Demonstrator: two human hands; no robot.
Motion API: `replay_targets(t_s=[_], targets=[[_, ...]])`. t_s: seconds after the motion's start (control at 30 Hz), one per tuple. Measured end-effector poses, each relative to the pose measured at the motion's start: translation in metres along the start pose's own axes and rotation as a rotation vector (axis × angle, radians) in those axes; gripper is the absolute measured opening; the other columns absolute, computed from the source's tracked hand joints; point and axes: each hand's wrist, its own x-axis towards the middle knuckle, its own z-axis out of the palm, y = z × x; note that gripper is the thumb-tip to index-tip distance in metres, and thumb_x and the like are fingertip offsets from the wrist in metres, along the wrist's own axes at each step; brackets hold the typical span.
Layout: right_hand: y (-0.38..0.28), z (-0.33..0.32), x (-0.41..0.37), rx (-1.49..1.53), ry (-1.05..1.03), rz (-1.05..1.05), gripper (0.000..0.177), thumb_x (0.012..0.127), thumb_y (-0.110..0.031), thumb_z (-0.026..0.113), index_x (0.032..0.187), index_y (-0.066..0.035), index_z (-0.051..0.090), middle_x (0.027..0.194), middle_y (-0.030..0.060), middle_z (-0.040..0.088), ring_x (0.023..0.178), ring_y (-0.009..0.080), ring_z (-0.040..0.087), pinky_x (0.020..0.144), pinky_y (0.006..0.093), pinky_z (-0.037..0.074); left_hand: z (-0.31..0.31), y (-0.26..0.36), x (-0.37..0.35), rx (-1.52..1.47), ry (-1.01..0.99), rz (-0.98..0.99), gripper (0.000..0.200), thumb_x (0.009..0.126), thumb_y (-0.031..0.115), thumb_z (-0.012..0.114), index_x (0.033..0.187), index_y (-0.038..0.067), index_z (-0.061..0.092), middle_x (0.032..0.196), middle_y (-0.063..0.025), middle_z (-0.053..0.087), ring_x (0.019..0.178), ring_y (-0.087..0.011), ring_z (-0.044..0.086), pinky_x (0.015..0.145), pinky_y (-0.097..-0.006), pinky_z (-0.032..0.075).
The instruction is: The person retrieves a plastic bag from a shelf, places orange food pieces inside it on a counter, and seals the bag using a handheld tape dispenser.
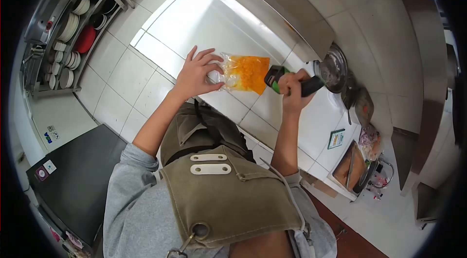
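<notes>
A clear plastic bag (pixel 248 73) with an orange, shredded-looking filling lies flat on the white tiled counter (pixel 306 134). My left hand (pixel 199 74) is at the bag's left, unfilled end, thumb and index finger curled round the clear plastic and the other fingers spread. In my right hand (pixel 293 88) is a black-and-green, gun-shaped handheld tool (pixel 276 77), gripped by its black handle. Its front end points toward the bag's orange right edge, close beside it. The exact kind of tool does not show.
Along the counter's right side stand a metal bowl (pixel 332 68) and a brown tray (pixel 348 165). A small green-edged packet (pixel 336 138) lies near the tray. A steel panel (pixel 272 5) borders the far side. Shelves with stacked plates (pixel 69 27) stand at the left.
</notes>
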Motion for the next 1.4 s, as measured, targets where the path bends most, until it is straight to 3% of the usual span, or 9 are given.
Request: replay_targets(t_s=[0.07, 0.53, 0.6, 0.73, 0.87, 0.93, 1.2, 1.33, 1.4], targets=[[0.031, -0.006, -0.018, -0.25, 0.038, 0.029, 0.022, 0.076, 0.004, 0.053, 0.062, -0.006, 0.039, 0.049, -0.0006, 0.04, 0.042, 0.0057, 0.036, 0.041, 0.0232, 0.027, 0.0, 0.0, 0.0, 0.003, 0.02, 0.005, 0.024, 0.065, 0.031, 0.074, 0.081, 0.019, 0.063, 0.111, 0.0044, 0.056, 0.125, -0.0211, 0.041, 0.11, -0.0538, 0.019], [0.015, 0.026, -0.004, -0.172, -0.023, 0.241, 0.025, 0.08, 0.003, 0.05, 0.063, -0.007, 0.036, 0.05, 0.0003, 0.04, 0.042, 0.0065, 0.037, 0.041, 0.0229, 0.029, -0.001, -0.004, -0.001, -0.038, 0.007, 0.016, 0.022, 0.063, 0.03, 0.075, 0.08, 0.019, 0.064, 0.113, 0.0039, 0.056, 0.125, -0.0225, 0.042, 0.109, -0.0548, 0.019], [0.0, 0.036, 0.0, 0.04, -0.068, 0.165, 0.023, 0.079, 0.003, 0.052, 0.064, -0.007, 0.038, 0.052, 0.0001, 0.041, 0.043, 0.0073, 0.038, 0.041, 0.0224, 0.029, -0.001, -0.006, 0.0, -0.038, 0.019, 0.004, 0.022, 0.064, 0.03, 0.074, 0.08, 0.019, 0.064, 0.113, 0.0037, 0.056, 0.125, -0.0224, 0.042, 0.109, -0.0549, 0.019], [0.045, 0.042, -0.021, -0.273, -0.069, 0.079, 0.023, 0.077, 0.0, 0.057, 0.064, -0.006, 0.039, 0.055, 0.0005, 0.045, 0.044, 0.008, 0.04, 0.043, 0.0215, 0.031, -0.002, -0.007, -0.002, -0.038, 0.009, 0.019, 0.023, 0.064, 0.031, 0.074, 0.081, 0.019, 0.064, 0.113, 0.0034, 0.056, 0.125, -0.0223, 0.041, 0.109, -0.0551, 0.018], [0.018, 0.046, -0.009, -0.048, -0.008, 0.232, 0.019, 0.08, 0.002, 0.052, 0.066, -0.006, 0.042, 0.051, 0.0019, 0.043, 0.042, 0.0085, 0.04, 0.041, 0.0236, 0.031, -0.001, -0.008, -0.003, -0.049, 0.015, 0.031, 0.023, 0.065, 0.032, 0.073, 0.081, 0.019, 0.063, 0.113, 0.003, 0.056, 0.125, -0.0223, 0.041, 0.109, -0.055, 0.017], [0.003, 0.046, -0.007, 0.094, -0.166, 0.044, 0.017, 0.08, 0.001, 0.051, 0.069, -0.005, 0.04, 0.049, 0.0025, 0.04, 0.041, 0.0087, 0.036, 0.039, 0.024, 0.029, -0.003, -0.013, 0.001, -0.038, 0.037, 0.03, 0.024, 0.065, 0.032, 0.073, 0.081, 0.019, 0.062, 0.113, 0.003, 0.056, 0.125, -0.0222, 0.041, 0.109, -0.055, 0.018], [0.025, 0.047, -0.016, 0.005, -0.045, 0.211, 0.016, 0.077, 0.002, 0.049, 0.069, -0.006, 0.037, 0.051, 0.0039, 0.041, 0.042, 0.0103, 0.037, 0.04, 0.0238, 0.029, 0.003, -0.01, -0.008, -0.038, 0.048, 0.057, 0.024, 0.066, 0.032, 0.073, 0.081, 0.017, 0.062, 0.113, 0.0037, 0.056, 0.125, -0.0215, 0.041, 0.109, -0.055, 0.02], [-0.006, 0.05, -0.009, 0.178, -0.204, 0.031, 0.015, 0.075, 0.002, 0.05, 0.07, -0.006, 0.038, 0.051, 0.0038, 0.04, 0.042, 0.0119, 0.036, 0.041, 0.0231, 0.028, 0.002, -0.01, -0.009, -0.053, 0.033, 0.02, 0.02, 0.066, 0.029, 0.071, 0.079, 0.017, 0.062, 0.112, 0.0045, 0.057, 0.124, -0.0207, 0.041, 0.11, -0.0539, 0.02], [0.035, 0.049, -0.032, -0.178, -0.024, 0.191, 0.019, 0.075, 0.005, 0.051, 0.07, -0.007, 0.037, 0.051, 0.0026, 0.039, 0.042, 0.0121, 0.036, 0.042, 0.0261, 0.029, 0.003, -0.013, -0.008, -0.044, 0.059, 0.036, 0.02, 0.066, 0.029, 0.071, 0.08, 0.017, 0.062, 0.112, 0.0043, 0.057, 0.125, -0.0208, 0.041, 0.11, -0.0539, 0.02]])
